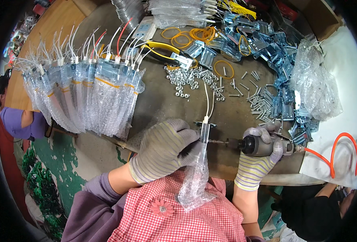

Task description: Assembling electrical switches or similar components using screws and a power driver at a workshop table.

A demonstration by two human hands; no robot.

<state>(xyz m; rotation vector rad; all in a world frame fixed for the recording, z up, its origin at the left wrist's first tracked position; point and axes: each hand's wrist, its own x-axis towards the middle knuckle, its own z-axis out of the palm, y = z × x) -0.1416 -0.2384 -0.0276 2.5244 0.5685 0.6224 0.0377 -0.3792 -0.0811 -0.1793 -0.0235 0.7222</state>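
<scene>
While your left hand [166, 149] is clenched around a slim metal part with a white lead [204, 131], its lower end sheathed in a bubble-wrap sleeve [194, 183] that hangs down over your red checked apron [178, 220], your right hand [261, 155] grips a pneumatic screwdriver [253, 146] whose bit meets the part from three o'clock. Both hands wear striped knit gloves. An orange air hose [340, 153] loops away from the tool's tail toward three o'clock, over a white sheet.

The part sits at the near edge of the worn brown table [162, 105], just past your chest. Beyond it at twelve o'clock lies a scatter of small nuts [186, 82], with loose screws [255, 101] at about one o'clock. Farther toward two o'clock a heap of bent metal brackets [283, 92] curves around a pile of crumpled bubble wrap [313, 80]. At ten o'clock a row of finished parts in bubble-wrap sleeves [85, 97] lies side by side, wires pointing away. At the far edge, yellow rubber bands [194, 34] lie among more brackets.
</scene>
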